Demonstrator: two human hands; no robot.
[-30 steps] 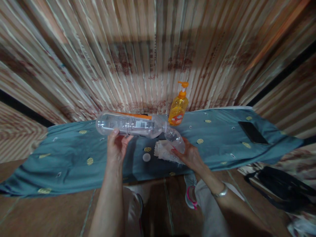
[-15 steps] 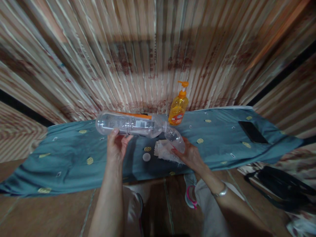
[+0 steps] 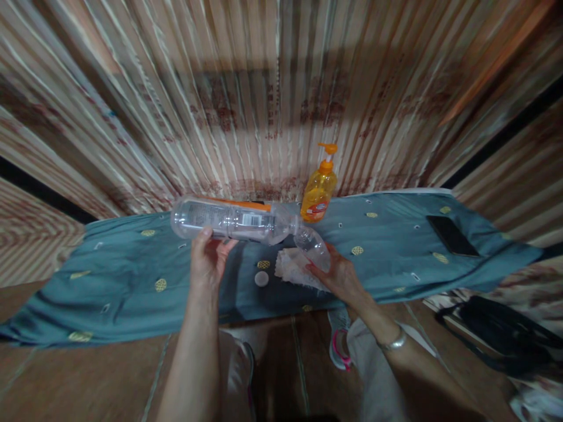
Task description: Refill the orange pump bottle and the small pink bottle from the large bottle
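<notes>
My left hand (image 3: 209, 252) is closed around the underside of a large clear plastic bottle (image 3: 240, 221), which lies nearly level in the air with its neck toward the right. A printed label with a barcode shows on its side. The uncapped mouth meets the rim of a clear plastic cup (image 3: 313, 245), tilted toward the bottle. My right hand (image 3: 338, 274) grips the cup near its base. Whether liquid is in either is hard to make out. Below the cup lies a pale folded cloth (image 3: 294, 266), and a round white cap (image 3: 261, 279) rests left of it.
An orange pump bottle (image 3: 317, 193) stands behind the cup. A black phone (image 3: 452, 235) lies at the right on the blue-green patterned tablecloth (image 3: 132, 264). A striped curtain (image 3: 264, 117) hangs behind the table. A black bag (image 3: 497, 334) is at the lower right.
Both hands, the bottle and the cup hold practically the same pose. Only a very slight shift of the whole view shows.
</notes>
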